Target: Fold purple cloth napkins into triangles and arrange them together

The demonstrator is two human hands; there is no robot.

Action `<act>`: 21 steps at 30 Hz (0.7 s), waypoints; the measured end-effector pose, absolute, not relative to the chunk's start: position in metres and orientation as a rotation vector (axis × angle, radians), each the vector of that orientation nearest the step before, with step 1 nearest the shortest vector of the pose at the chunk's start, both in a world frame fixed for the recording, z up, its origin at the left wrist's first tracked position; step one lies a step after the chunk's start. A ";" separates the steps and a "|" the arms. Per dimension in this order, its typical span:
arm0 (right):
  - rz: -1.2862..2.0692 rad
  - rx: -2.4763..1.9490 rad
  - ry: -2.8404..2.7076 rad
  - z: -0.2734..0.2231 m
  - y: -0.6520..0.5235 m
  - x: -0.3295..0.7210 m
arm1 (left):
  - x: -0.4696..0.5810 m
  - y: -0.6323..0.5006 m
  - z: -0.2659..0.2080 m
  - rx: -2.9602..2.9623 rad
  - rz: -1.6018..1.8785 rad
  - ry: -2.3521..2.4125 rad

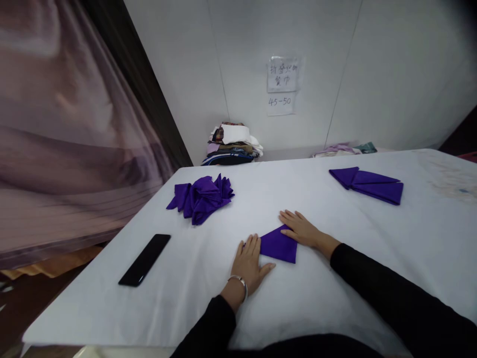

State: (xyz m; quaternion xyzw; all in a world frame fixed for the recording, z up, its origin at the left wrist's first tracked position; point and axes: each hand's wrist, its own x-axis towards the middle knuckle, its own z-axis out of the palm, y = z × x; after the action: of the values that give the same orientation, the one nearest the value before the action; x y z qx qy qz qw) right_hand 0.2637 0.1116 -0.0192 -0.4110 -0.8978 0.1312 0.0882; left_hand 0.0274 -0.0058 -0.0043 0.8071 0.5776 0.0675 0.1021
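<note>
A folded purple napkin (278,245) lies flat on the white-covered table (208,298) in front of me. My left hand (249,261) rests over its left end, palm down, fingers stretched out and the thumb apart. On its upper right corner lies my right hand (301,228), also flat with the fingers extended. Part of the napkin is hidden beneath both hands. Farther off to the right is another folded purple napkin (376,185), narrow with a pointed left end. A crumpled bunch of purple napkins (203,196) sits at the back left.
A black phone (145,260) lies on the left of the table. Beyond the back edge rises a pile of folded clothes (233,144), with more cloth (341,149) farther right. Paper signs (282,84) hang on the wall. A pinkish curtain (74,124) drapes along the left.
</note>
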 end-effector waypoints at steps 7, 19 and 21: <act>0.387 -1.216 -2.677 -0.018 0.110 0.265 | 0.000 -0.008 -0.006 2.157 0.317 1.937; 0.348 -1.210 -2.689 -0.021 0.111 0.266 | -0.005 0.018 -0.021 1.999 0.956 1.961; 0.340 -1.208 -2.690 -0.022 0.111 0.266 | -0.005 0.017 -0.020 1.981 0.931 1.980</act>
State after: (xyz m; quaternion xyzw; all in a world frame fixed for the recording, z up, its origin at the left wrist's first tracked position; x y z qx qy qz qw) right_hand 0.2656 0.1113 -0.0219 -0.4056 -0.9027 0.1142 0.0867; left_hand -0.0046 0.0174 -0.0197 0.6682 0.6678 0.3139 0.0950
